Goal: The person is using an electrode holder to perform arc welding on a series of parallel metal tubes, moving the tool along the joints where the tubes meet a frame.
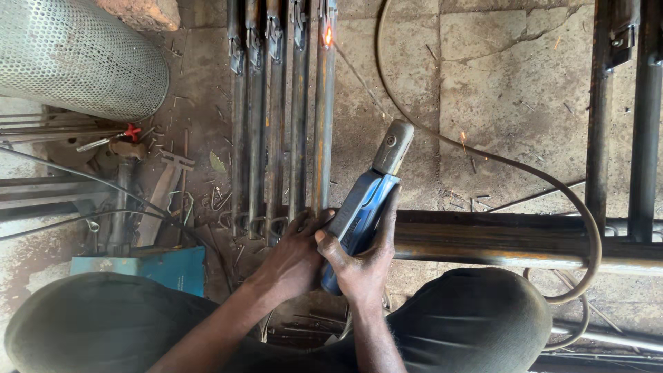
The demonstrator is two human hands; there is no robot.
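The knees hide the lower forearms. The right hand (359, 266) grips the blue electrode holder (362, 207), angled toward one o'clock. The left hand (295, 252) rests clenched against it, apparently steadying. Five steel bars (280, 124) run toward twelve o'clock; one glowing spot (328, 36) shows.

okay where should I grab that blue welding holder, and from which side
Grip the blue handle, the thick insulated middle part, coming from the cable end nearest the body. The right hand already wraps it there, steadied by the left hand. Avoid the grey head, which points toward the glowing spot on the steel bars.
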